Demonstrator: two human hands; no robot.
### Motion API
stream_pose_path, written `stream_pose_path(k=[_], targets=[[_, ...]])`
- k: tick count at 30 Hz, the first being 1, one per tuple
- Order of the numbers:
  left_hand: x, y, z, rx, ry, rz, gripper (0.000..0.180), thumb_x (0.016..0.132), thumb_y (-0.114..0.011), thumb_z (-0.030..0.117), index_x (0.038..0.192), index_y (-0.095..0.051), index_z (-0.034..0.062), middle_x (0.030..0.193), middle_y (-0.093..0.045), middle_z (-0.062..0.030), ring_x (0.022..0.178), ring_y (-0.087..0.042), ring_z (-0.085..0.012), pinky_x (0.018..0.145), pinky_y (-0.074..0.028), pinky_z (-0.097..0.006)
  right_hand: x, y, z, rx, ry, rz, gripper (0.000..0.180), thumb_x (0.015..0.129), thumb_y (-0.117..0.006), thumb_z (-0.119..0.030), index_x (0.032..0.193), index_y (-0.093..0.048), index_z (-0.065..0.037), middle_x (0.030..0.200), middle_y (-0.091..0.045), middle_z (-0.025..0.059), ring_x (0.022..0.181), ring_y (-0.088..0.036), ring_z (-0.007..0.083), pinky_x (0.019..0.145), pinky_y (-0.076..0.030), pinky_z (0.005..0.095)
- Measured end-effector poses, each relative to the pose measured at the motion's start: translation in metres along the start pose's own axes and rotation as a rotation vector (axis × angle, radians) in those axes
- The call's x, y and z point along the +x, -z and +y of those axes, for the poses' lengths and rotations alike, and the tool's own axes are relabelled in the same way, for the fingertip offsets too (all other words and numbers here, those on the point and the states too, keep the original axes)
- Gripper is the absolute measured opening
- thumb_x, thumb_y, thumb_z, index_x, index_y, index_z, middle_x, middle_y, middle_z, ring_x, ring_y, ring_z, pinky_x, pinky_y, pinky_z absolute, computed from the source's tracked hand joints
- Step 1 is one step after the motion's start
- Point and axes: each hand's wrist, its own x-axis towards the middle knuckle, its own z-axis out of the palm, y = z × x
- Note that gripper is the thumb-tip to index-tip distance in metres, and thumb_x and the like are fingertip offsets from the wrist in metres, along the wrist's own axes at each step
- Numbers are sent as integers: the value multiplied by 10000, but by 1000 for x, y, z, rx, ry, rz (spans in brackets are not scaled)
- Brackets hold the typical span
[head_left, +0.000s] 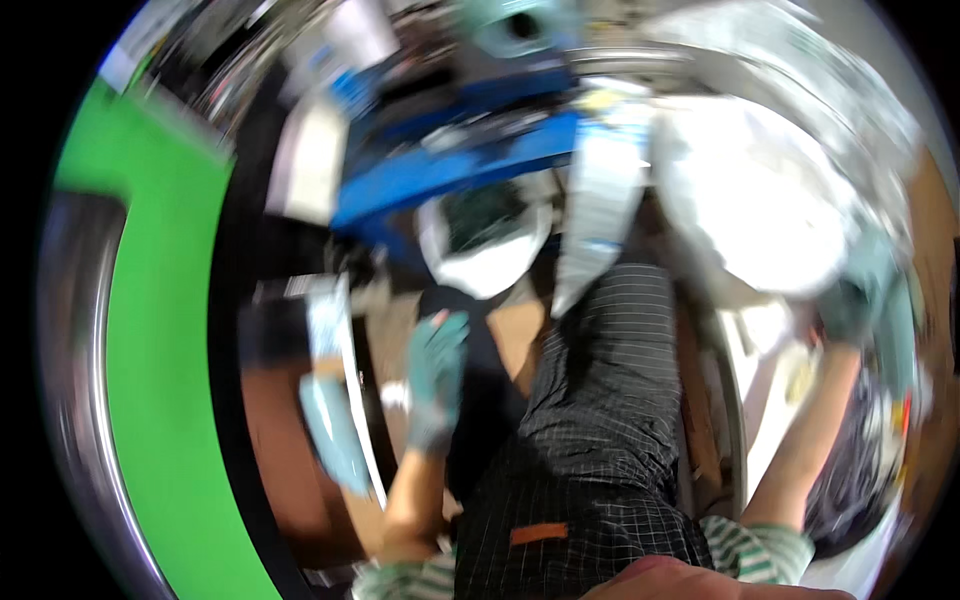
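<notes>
white bucket (pixel 487 245) beyond left hand (pixel 437 375), blue frame (pixel 450 170) behind

A large white plastic bag (pixel 760 200), crumpled and bulging, lies at about two o'clock with its lower right edge gripped by the gloved right hand (pixel 850 300), while the gloved left hand (pixel 437 375) hangs open, holding nothing, near centre.
</notes>
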Motion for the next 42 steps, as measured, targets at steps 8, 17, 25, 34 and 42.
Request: stream_pose_path(k=[8, 17, 25, 34, 42], targets=[[-13, 63, -74, 772, 25, 302, 618, 884, -833, 270, 1357, -575, -34, 1259, -659, -253, 1091, -676, -399, 939, -547, -434, -210, -126, 185, -1002, 765, -42, 394, 1045, -688, -190, 1292, -657, 115, 1145, -732, 219, 953, -702, 283, 858, -607, 376], [-148, 296, -205, 1068, 479, 1071, 694, 882, -759, 414, 1344, -579, -72, 1321, -632, -294, 1219, -601, -449, 1055, -478, -536, -283, -178, 268, -1283, 328, -784, 451, 976, -719, -87, 1400, -592, 0, 1375, -622, 165, 1290, -582, 313, 1133, -438, 410], [-256, 432, -228, 783, 1308, 1495, 1482, 656, -755, 889, 1613, -228, -111, 1555, -475, -313, 1385, -542, -447, 1128, -489, -493, -295, -207, 248, -1563, 481, -872, 362, 893, -776, -131, 1218, -656, -28, 1231, -650, 180, 1143, -589, 384, 997, -480, 471], [-250, 435, -160, 851, 855, 1084, 567, 799, -860, 508, 1076, -748, 26, 988, -744, -190, 876, -685, -361, 821, -543, -479, -301, -231, 255, -1525, 594, -895, 342, 906, -752, -114, 1224, -657, -31, 1222, -657, 180, 1134, -590, 394, 1007, -467, 476], [-93, 223, -28, 885, -38, 811, 262, 787, -854, 135, 928, -678, 1, 1034, -606, -124, 1022, -587, -290, 887, -483, -435, -325, -278, 264, -1118, 128, -955, 498, 930, -749, -62, 1402, -599, -12, 1334, -625, 148, 1196, -618, 281, 1070, -472, 409]])
